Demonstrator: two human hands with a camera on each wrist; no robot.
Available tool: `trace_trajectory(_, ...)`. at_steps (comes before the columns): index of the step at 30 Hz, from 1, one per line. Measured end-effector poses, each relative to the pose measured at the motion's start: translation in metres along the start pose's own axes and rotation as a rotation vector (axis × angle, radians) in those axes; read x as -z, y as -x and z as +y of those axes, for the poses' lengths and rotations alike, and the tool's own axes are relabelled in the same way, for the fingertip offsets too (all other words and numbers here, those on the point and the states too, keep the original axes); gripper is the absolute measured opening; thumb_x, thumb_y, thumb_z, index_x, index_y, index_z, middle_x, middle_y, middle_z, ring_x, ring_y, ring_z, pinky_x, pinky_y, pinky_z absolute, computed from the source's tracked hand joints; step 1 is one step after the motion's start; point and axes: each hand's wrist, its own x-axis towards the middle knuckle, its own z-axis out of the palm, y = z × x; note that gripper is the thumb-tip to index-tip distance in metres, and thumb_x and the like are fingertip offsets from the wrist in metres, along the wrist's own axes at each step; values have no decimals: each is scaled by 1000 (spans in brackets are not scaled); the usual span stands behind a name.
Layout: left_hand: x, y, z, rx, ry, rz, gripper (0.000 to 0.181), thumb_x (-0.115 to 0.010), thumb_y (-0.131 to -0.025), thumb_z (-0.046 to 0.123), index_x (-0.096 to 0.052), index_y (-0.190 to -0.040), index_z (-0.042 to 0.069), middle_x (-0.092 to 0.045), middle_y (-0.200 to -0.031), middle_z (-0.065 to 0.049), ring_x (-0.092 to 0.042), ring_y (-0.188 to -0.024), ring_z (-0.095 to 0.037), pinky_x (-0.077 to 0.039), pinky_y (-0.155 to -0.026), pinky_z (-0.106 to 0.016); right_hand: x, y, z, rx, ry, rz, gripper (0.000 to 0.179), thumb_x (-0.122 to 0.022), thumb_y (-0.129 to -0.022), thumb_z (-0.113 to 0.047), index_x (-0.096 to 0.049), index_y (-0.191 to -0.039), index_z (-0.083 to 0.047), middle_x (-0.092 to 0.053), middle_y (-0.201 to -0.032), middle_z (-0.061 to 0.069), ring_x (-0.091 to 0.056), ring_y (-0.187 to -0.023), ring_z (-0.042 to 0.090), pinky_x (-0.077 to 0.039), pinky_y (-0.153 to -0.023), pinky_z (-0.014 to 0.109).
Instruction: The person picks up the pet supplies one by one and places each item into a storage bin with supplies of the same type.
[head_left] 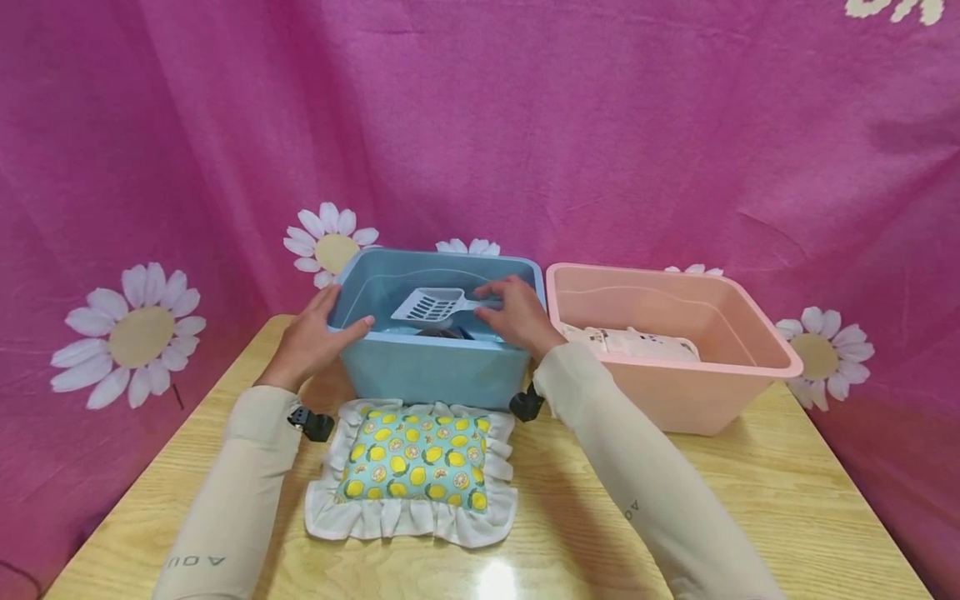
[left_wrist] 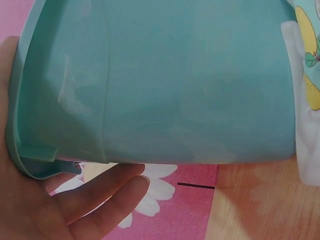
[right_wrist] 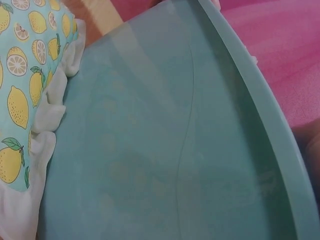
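Observation:
My right hand (head_left: 517,312) pinches the handle of a pale slotted litter scoop (head_left: 431,306). The scoop's flat slotted head points left, inside the blue plastic bin (head_left: 435,371) in the head view. My left hand (head_left: 307,342) holds that bin at its left front corner, thumb over the rim and fingers down the outer side. In the left wrist view these fingers (left_wrist: 107,195) lie beside the bin's wall. Something dark (head_left: 444,332) shows below the scoop, mostly hidden by the front wall. The right wrist view has the bin's front wall, with the scoop out of sight.
A pink bin (head_left: 675,392) stands to the right, with white patterned cloth (head_left: 637,343) inside. In front of the blue bin lies a lemon-print cushion (head_left: 416,458) with white ruffles. Everything stands on a wooden table (head_left: 787,492) against a magenta daisy curtain (head_left: 600,125).

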Motion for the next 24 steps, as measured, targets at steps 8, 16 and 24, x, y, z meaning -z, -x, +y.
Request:
trace_trajectory(8,0,0,-2,4,-1,-6,98,-59,-84,63,-8,-157,22,-19,-159,-11,-30,-136,-46,-37,-96,-69,0,0,1,26,-4,-29,40,-68,-90,-22,-63,-128,-11,-49,-130,10,-43,-124,25,-40,-104,43)
trace_trajectory(16,0,-1,-1,3,-4,-4,98,-59,-84,64,-8,-157,22,-17,-160,-11,-29,-137,-46,-35,-96,-70,0,0,2,28,-15,-25,37,-68,-90,-22,-64,-126,-13,-50,-128,10,-45,-122,25,-41,-103,43)
trace_trajectory(24,1,0,-1,-1,2,-4,99,-60,-83,64,-8,-157,23,-17,-160,-10,-29,-137,-47,-37,-94,-70,2,1,1,15,-23,-26,36,-67,-91,-22,-63,-126,-14,-50,-128,10,-47,-119,24,-43,-100,43)
